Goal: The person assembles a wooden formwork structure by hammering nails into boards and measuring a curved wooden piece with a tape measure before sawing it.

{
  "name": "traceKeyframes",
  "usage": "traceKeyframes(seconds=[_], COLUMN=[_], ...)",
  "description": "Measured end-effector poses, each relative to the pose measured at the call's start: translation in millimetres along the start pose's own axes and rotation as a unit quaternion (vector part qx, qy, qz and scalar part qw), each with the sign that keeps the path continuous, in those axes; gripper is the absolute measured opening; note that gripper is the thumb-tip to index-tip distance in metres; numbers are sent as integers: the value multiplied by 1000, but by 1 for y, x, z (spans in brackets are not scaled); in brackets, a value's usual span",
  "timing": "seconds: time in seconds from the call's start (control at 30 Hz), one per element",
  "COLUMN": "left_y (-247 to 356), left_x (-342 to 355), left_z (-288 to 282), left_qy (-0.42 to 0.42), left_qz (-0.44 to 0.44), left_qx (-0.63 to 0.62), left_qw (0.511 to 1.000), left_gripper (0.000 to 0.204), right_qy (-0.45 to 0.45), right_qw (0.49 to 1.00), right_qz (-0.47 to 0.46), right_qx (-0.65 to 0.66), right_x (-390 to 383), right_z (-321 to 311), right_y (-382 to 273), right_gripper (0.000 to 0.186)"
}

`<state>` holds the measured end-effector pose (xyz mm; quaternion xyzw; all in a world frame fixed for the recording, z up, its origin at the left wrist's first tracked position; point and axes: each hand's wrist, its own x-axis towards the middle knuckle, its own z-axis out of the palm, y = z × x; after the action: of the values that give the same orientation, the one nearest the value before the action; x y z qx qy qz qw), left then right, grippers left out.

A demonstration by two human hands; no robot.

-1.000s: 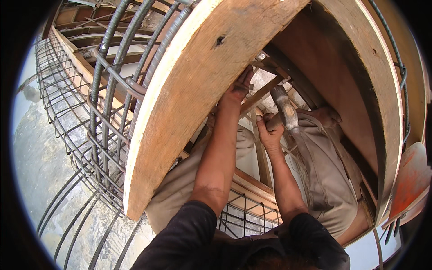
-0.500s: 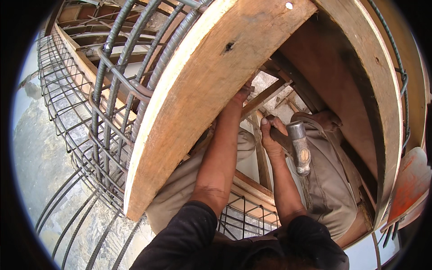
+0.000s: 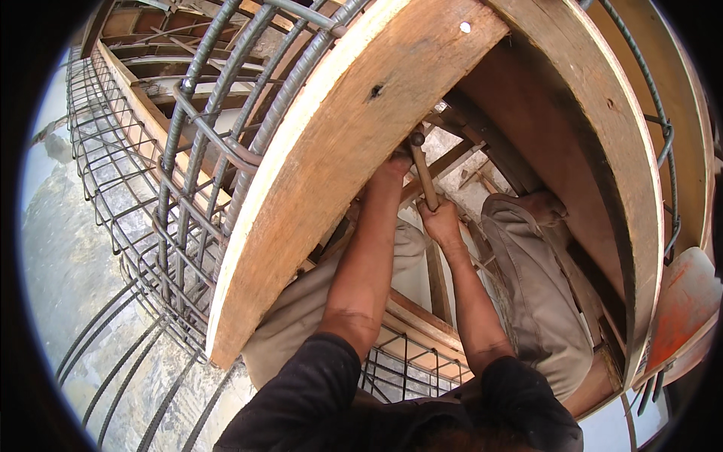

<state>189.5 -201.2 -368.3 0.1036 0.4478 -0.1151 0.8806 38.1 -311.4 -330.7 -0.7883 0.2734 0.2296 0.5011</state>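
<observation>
My right hand (image 3: 440, 221) is wrapped round the wooden handle of a hammer (image 3: 425, 179). The hammer's head points away from me, close beside my left hand (image 3: 394, 166). That left hand reaches in at the edge of a thick curved wooden plank (image 3: 331, 143), which hides its fingers and whatever they touch. Both hands are inside a narrow gap between this plank and a second curved wooden rib (image 3: 633, 173). Wooden struts (image 3: 446, 167) cross the gap below the hammer.
Bent steel bars (image 3: 184, 143) form a cage left of the plank, with wire mesh (image 3: 102, 151) beyond. Bar ends (image 3: 162, 384) stick out over grey concrete (image 3: 68, 233). My trousered legs (image 3: 538, 301) bracket the gap. An orange-stained panel (image 3: 681, 301) lies at the right.
The hammer has swung from raised beside my right knee to forward and left, its head now near my left hand. My right hand has shifted slightly left; the left hand stays at the plank.
</observation>
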Motion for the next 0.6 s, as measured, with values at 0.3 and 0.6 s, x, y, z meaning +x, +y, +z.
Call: traceKeyframes(seconds=[0.3, 0.6], left_y=[-2, -19], left_x=[-8, -75], left_z=[11, 17], left_qy=[32, 119], left_qz=[-18, 38], left_qx=[-23, 64], left_qw=[999, 990], left_gripper=[24, 45], right_qy=[131, 140], right_qw=[950, 969], right_qz=[-164, -22], right_qx=[231, 201], right_x=[-6, -29], right_z=[-4, 12], right_y=[11, 27], right_gripper=[25, 25])
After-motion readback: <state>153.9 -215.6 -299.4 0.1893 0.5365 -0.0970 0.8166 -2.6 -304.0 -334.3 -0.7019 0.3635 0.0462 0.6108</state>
